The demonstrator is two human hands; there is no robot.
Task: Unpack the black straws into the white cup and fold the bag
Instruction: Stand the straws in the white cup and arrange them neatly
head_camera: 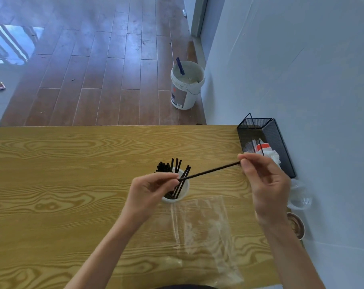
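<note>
A white cup stands mid-table, partly behind my left hand, with several black straws sticking up out of it. One black straw is held level above the cup. My left hand pinches its left end and my right hand pinches its right end. The clear plastic bag lies flat on the wooden table just in front of the cup, between my forearms.
A black mesh organiser with paper items stands at the table's right edge against the wall. Clear plastic cups and a brown paper cup sit near my right wrist. On the floor beyond the table stands a white bucket.
</note>
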